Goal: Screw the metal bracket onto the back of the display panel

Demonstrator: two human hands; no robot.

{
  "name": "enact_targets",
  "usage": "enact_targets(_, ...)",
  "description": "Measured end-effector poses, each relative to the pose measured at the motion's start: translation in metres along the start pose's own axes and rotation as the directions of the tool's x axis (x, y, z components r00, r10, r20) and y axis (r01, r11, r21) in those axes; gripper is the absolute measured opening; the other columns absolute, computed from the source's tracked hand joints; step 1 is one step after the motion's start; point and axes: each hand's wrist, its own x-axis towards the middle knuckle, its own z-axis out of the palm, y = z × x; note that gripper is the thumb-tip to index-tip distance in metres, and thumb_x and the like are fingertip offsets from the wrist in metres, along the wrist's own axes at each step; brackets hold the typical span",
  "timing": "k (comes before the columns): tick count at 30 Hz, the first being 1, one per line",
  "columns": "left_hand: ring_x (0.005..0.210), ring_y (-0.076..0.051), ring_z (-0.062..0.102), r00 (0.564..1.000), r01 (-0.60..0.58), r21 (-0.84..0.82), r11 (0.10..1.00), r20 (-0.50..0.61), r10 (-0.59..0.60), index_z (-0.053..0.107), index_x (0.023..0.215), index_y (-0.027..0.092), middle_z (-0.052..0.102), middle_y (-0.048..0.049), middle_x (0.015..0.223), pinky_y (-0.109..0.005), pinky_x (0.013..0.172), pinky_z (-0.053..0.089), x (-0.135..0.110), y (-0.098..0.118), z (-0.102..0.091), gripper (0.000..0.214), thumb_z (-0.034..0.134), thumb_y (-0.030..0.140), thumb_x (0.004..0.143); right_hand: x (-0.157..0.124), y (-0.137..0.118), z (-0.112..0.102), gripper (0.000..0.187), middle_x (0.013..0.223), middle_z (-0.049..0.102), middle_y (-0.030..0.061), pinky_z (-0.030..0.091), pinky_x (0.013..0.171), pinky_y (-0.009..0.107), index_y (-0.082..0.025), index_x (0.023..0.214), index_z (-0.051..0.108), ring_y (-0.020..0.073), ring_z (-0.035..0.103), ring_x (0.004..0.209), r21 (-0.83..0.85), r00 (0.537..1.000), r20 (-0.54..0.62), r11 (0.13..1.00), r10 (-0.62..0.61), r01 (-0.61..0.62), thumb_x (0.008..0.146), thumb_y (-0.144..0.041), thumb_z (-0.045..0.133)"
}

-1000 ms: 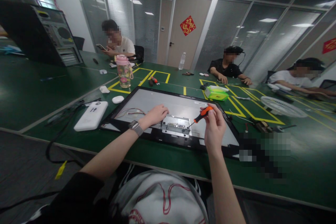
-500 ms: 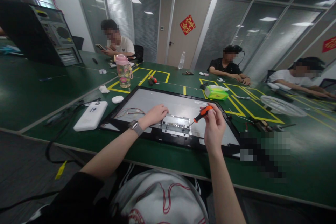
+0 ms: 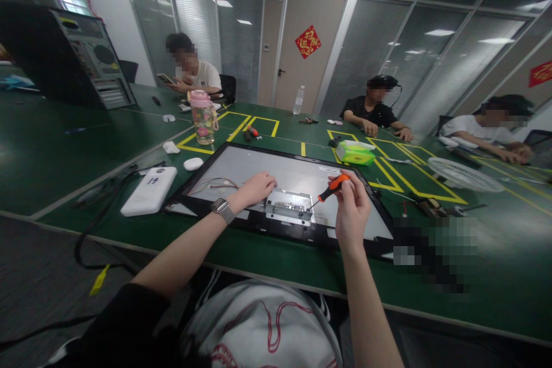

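Observation:
A flat monitor panel [image 3: 241, 164] with a black frame lies back side up on the green table in front of me. Near its lower middle sits a silver metal bracket [image 3: 282, 214]. My right hand [image 3: 354, 207] is closed round the handle of an orange and black screwdriver [image 3: 333, 186], whose tip meets the bracket's right part. On the panel, at the bracket's upper left, rests my left hand [image 3: 255, 188], fingers stretched out and holding nothing that shows. Thin wires [image 3: 213, 183] lie left of that hand.
Left of the panel are a white power bank [image 3: 149, 191], a white case [image 3: 193, 164] and a pink-lidded bottle [image 3: 202, 118]. Behind it lies a green packet [image 3: 356, 153]; a white fan grille [image 3: 464, 173] is to the right. A computer tower [image 3: 64, 57] stands far left. Several people sit across the table.
My two hands, the screwdriver and the panel look unmoved. Across the table, the hands of the person in black have moved apart.

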Motion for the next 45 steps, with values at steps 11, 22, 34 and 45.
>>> enact_targets(11, 0.094, -0.02, 0.059, 1.0, 0.019, -0.029, 0.999, 0.002, -0.019, 0.068, 0.1, 0.015, 0.062, -0.0088, 0.098, -0.033, 0.088, 0.047, -0.0009, 0.0007, -0.0004, 0.031, 0.038, 0.018, 0.094, -0.0007, -0.0022, 0.0011, 0.031, 0.09, 0.069, 0.0064, 0.05, 0.079, 0.037, -0.018, 0.106, 0.065, 0.02, 0.066, 0.087, 0.033, 1.0, -0.009, 0.999, 0.016, -0.016, 0.084, -0.039, 0.061)
enact_targets(22, 0.092, -0.02, 0.06, 1.0, -0.001, -0.005, 1.0, -0.008, 0.001, 0.068, 0.098, 0.015, 0.063, -0.0084, 0.095, -0.032, 0.087, 0.047, 0.0001, -0.0007, 0.001, 0.03, 0.038, 0.017, 0.093, -0.0004, -0.002, 0.0007, 0.03, 0.089, 0.069, 0.006, 0.05, 0.081, 0.037, -0.019, 0.106, 0.065, 0.0191, 0.066, 0.086, 0.039, 1.0, -0.006, 0.999, 0.01, -0.01, 0.084, -0.038, 0.06)
enact_targets(34, 0.092, -0.019, 0.06, 1.0, 0.014, -0.015, 1.0, 0.0, -0.014, 0.069, 0.099, 0.015, 0.063, -0.0084, 0.096, -0.031, 0.087, 0.047, -0.001, 0.003, -0.0022, 0.032, 0.038, 0.018, 0.094, -0.0004, -0.0019, 0.0006, 0.033, 0.089, 0.069, 0.0064, 0.051, 0.082, 0.039, -0.018, 0.107, 0.065, 0.0203, 0.066, 0.088, 0.019, 1.0, -0.014, 1.0, 0.019, -0.019, 0.083, -0.041, 0.06)
enact_targets(45, 0.091, -0.02, 0.06, 1.0, 0.012, -0.009, 1.0, -0.004, -0.012, 0.069, 0.098, 0.015, 0.063, -0.0088, 0.096, -0.032, 0.087, 0.047, -0.0005, 0.0018, -0.0015, 0.031, 0.038, 0.018, 0.094, -0.0002, -0.0009, 0.0004, 0.03, 0.089, 0.069, 0.0056, 0.05, 0.08, 0.036, -0.019, 0.106, 0.065, 0.0195, 0.066, 0.087, 0.036, 1.0, -0.011, 0.999, 0.014, -0.014, 0.084, -0.039, 0.061)
